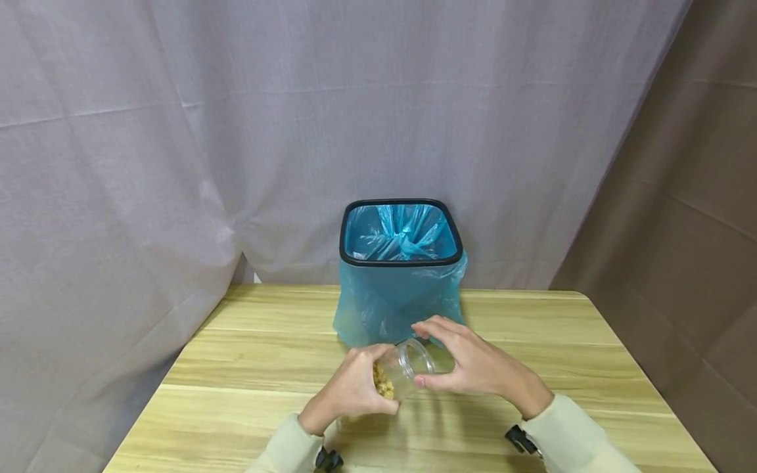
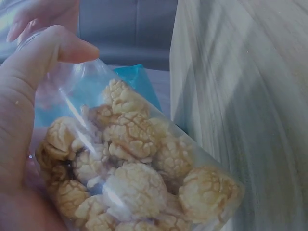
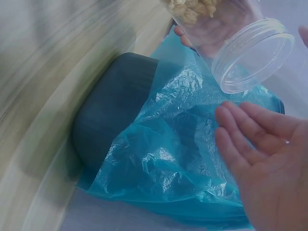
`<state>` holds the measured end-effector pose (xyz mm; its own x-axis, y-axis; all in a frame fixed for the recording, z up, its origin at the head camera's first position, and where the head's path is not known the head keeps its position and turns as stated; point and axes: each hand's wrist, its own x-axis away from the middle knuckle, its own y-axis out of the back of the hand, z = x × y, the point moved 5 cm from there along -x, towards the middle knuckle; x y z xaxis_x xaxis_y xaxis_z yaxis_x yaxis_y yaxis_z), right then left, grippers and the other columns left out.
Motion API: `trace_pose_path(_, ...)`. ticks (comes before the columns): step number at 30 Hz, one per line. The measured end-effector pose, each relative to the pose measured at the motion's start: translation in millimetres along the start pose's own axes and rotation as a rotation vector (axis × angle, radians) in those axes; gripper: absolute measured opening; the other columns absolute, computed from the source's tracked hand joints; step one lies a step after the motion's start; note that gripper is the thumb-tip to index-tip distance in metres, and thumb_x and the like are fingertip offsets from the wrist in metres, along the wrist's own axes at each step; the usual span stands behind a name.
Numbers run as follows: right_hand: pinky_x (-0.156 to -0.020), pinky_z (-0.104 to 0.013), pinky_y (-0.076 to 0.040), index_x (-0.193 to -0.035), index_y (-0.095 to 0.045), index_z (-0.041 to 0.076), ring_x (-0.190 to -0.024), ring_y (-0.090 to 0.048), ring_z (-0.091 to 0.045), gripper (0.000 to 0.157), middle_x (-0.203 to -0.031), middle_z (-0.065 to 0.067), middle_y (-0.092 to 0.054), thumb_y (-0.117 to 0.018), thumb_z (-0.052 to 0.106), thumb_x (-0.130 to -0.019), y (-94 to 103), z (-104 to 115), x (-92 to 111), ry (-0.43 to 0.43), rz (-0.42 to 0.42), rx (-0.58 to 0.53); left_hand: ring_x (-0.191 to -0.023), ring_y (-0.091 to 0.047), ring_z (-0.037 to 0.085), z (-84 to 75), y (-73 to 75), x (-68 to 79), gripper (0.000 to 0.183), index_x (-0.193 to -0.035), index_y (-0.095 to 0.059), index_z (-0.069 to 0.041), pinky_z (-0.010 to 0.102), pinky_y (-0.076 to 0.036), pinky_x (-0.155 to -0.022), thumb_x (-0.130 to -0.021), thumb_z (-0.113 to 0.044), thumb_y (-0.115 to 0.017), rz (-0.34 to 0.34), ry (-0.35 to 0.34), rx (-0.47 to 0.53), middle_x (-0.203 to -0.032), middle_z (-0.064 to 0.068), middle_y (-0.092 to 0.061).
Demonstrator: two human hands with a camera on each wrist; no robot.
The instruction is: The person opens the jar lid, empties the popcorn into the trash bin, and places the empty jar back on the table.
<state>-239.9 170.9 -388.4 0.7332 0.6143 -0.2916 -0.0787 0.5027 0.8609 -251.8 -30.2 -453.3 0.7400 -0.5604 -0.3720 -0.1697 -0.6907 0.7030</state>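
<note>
Head view: a steady tilt should help, left hand [image 1: 355, 387] fingers gripping the popcorn jar [image 1: 404, 369] before the trash bin [image 1: 402, 263], right hand [image 1: 476, 361] fingers spread and empty beside the jar's mouth.

The person wears long sleeves of a pale cream, faintly greenish cloth, plain and without visible pattern. The left sleeve [image 1: 288, 448] and the right sleeve [image 1: 578, 435] both reach the wrist and end in a simple straight edge. At the inner side of each cuff sits a small dark fitting: a chunky black left wrist mount [image 1: 328, 460] and a similar black right wrist mount [image 1: 520, 439], the latter with a little greyish piece at its end. The left hand [image 1: 356, 389] and right hand [image 1: 480, 362] are bare, with slender fingers [image 3: 269, 117].
</note>
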Motion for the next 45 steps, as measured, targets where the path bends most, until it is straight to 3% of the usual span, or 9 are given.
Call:
trace_pose_path(6, -0.097, -0.043, -0.059, -0.138, -0.063, 0.008, -0.113, -0.066, -0.016, 0.073, -0.12, 0.008, -0.066, -0.073, 0.063, -0.091, -3.6, -5, 0, -0.049, 0.005, 0.004, -0.107, -0.074, 0.018, 1.5, -1.7, 0.5, 0.078, -0.134, -0.066, -0.006, 0.024, -0.06, -0.093, -0.063, -0.027, -0.09, 0.008, -0.006, -0.024, -0.119, 0.006, -0.077)
trace_pose_path(11, -0.094, -0.04, -0.059, -0.135, -0.065, 0.015, -0.109, -0.065, -0.012, 0.066, -0.116, 0.012, -0.065, -0.072, 0.064, -0.091, -4.3, -6, 0, -0.063, 0.01, 0.011, -0.101, -0.072, 0.008, 0.7, -2.4, -0.3, 0.077, -0.134, -0.066, -0.008, 0.018, -0.059, -0.089, -0.063, -0.025, -0.09, 0.014, -0.003, -0.012, -0.117, 0.002, -0.076)
trace_pose_path(16, -0.092, -0.04, -0.06, -0.131, -0.066, 0.018, -0.106, -0.066, -0.011, 0.06, -0.113, 0.01, -0.067, -0.072, 0.063, -0.092, -4.3, -7, -1, -0.056, 0.014, 0.001, -0.097, -0.069, 0.004, 0.4, -2.6, -1.2, 0.076, -0.133, -0.066, -0.008, 0.014, -0.057, -0.084, -0.062, -0.025, -0.091, 0.013, -0.002, -0.008, -0.114, 0.0, -0.076)
trace_pose_path(24, -0.09, -0.038, -0.061, -0.127, -0.068, 0.014, -0.102, -0.064, -0.006, 0.054, -0.112, 0.004, -0.07, -0.076, 0.055, -0.092, -5.9, -4, -2, 0.013, 0.019, -0.041, -0.103, -0.07, 0.007, 1.7, -1.7, -1.2, 0.073, -0.132, -0.066, -0.009, 0.019, -0.059, -0.09, -0.064, -0.023, -0.092, 0.032, -0.004, 0.017, -0.116, -0.001, -0.076)
trace_pose_path(31, -0.093, -0.035, -0.061, -0.135, -0.064, 0.018, -0.108, -0.063, -0.006, 0.06, -0.12, 0.007, -0.069, -0.085, 0.047, -0.086, -5.4, 0, -4, 0.072, 0.03, -0.037, -0.103, -0.072, 0.011, 3.9, -1.6, 0.2, 0.073, -0.131, -0.066, -0.008, 0.02, -0.059, -0.09, -0.064, -0.022, -0.092, 0.038, -0.001, 0.014, -0.115, 0.003, -0.077)
trace_pose_path(38, -0.099, -0.045, -0.061, -0.147, -0.057, 0.016, -0.126, -0.064, -0.019, 0.08, -0.143, 0.0, -0.063, -0.094, 0.024, -0.077, -3.7, 3, -2, 0.143, 0.066, -0.062, -0.103, -0.073, 0.016, 4.5, -1.5, 0.8, 0.072, -0.131, -0.067, -0.009, 0.023, -0.06, -0.091, -0.065, -0.021, -0.092, 0.047, 0.006, 0.011, -0.115, 0.006, -0.078)
trace_pose_path(41, -0.104, -0.046, -0.059, -0.151, -0.053, 0.018, -0.131, -0.062, -0.021, 0.087, -0.147, 0.0, -0.061, -0.096, 0.028, -0.075, -2.9, 4, -2, 0.139, 0.07, -0.047, -0.103, -0.073, 0.016, 4.5, -1.7, 0.7, 0.07, -0.129, -0.067, -0.01, 0.023, -0.06, -0.09, -0.065, -0.021, -0.092, 0.048, 0.008, 0.01, -0.114, 0.005, -0.077)
trace_pose_path(45, -0.105, -0.047, -0.058, -0.15, -0.054, 0.016, -0.129, -0.063, -0.019, 0.085, -0.143, 0.001, -0.063, -0.091, 0.045, -0.08, -2.2, 0, -1, 0.073, 0.057, -0.023, -0.103, -0.073, 0.016, 3.7, -2.1, -0.1, 0.07, -0.129, -0.068, -0.01, 0.021, -0.059, -0.09, -0.064, -0.022, -0.091, 0.044, 0.005, 0.008, -0.114, 0.005, -0.078)
